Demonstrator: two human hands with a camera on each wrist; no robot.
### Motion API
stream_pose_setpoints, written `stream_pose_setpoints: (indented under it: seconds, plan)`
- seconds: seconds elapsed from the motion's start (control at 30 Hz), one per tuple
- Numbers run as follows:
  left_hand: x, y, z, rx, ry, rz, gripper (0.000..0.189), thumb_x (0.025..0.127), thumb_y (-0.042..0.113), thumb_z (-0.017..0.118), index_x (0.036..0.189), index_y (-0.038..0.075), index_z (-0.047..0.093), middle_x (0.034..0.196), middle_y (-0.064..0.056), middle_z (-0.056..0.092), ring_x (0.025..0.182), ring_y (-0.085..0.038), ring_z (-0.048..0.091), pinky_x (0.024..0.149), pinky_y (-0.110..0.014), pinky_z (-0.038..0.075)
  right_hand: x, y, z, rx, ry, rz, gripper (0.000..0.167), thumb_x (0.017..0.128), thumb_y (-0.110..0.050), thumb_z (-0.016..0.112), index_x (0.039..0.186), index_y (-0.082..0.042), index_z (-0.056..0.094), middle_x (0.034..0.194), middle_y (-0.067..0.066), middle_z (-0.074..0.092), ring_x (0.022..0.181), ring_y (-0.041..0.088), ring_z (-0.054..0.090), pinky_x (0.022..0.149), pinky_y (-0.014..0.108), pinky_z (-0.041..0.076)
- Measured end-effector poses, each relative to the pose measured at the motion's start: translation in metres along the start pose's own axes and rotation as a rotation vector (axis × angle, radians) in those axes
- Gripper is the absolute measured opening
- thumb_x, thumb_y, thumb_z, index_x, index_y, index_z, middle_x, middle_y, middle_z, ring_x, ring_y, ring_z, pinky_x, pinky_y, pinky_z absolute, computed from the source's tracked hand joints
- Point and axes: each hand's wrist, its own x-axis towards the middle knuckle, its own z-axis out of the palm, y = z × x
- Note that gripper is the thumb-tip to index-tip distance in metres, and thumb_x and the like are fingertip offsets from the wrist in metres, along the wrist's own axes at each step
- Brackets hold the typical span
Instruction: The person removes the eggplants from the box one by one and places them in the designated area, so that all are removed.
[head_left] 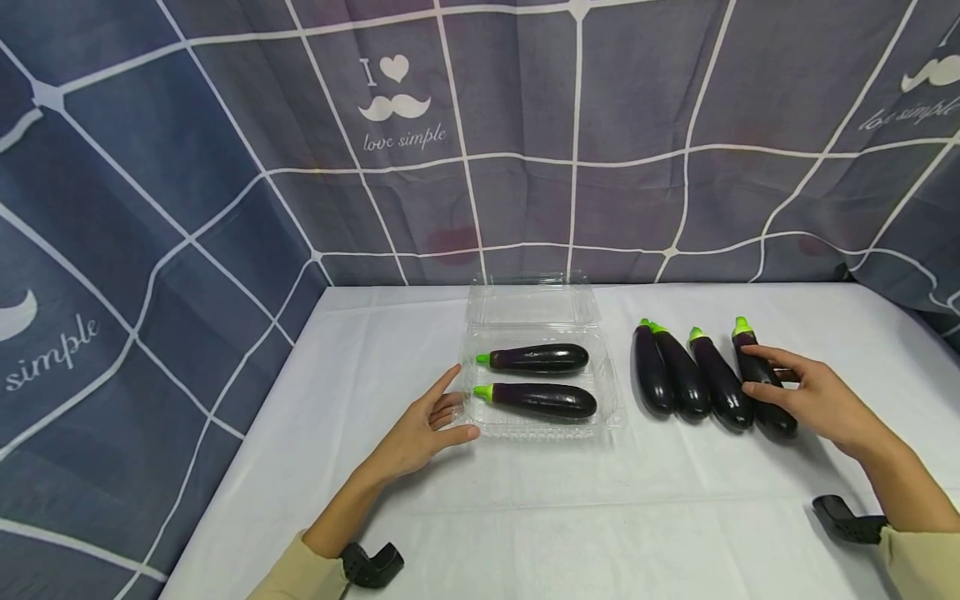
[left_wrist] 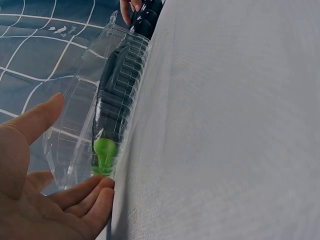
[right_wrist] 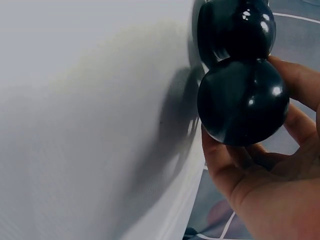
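A clear plastic clamshell box point(head_left: 536, 432) stands with its lid folded back. Inside lie two dark purple eggplants with green stems, an upper eggplant point(head_left: 543, 358) and a lower eggplant point(head_left: 547, 400), both with stems to the left. My left hand point(head_left: 420, 429) is at the box's left side, fingertips at its edge, thumb spread apart. On the right, my right hand point(head_left: 825, 404) grips the outermost eggplant point(head_left: 776, 421), its thumb on the near left side and fingers around the far right side. In the right wrist view, the rounded end of this eggplant point(right_wrist: 242, 102) shows between thumb and fingers.
Left of the held eggplant, three more lie side by side: a near-left one point(head_left: 654, 375), a middle one point(head_left: 682, 375) and another point(head_left: 722, 383). A white cloth point(head_left: 540, 525) covers the table. Behind hangs a grid-patterned curtain point(head_left: 517, 100).
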Motion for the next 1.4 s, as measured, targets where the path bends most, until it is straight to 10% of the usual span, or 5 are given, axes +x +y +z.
stream_pose_setpoints:
  seconds: [0.77,1.4]
  plan:
    - [0.000,0.000,0.003,-0.009,0.013,-0.008,0.096,0.087,0.024,0.079,0.160,0.022,0.017,0.146,-0.019,0.043,0.138,-0.031,0.039,0.114,-0.036,0.034,-0.003,0.009,0.006,0.022,0.013,-0.003,0.058,0.100,-0.027,0.061,0.146,0.002,0.042,0.129,0.031,0.049,0.094,-0.002,0.042,0.066,0.016,0.040]
    - [-0.001,0.000,0.003,-0.028,0.012,-0.007,0.095,0.087,0.022,0.078,0.160,0.021,0.017,0.147,-0.019,0.043,0.139,-0.031,0.037,0.114,-0.037,0.033,-0.005,0.011,0.007,0.013,0.018,-0.003,0.057,0.100,-0.027,0.062,0.145,0.001,0.043,0.128,0.033,0.051,0.098,0.003,0.042,0.067,0.016,0.037]
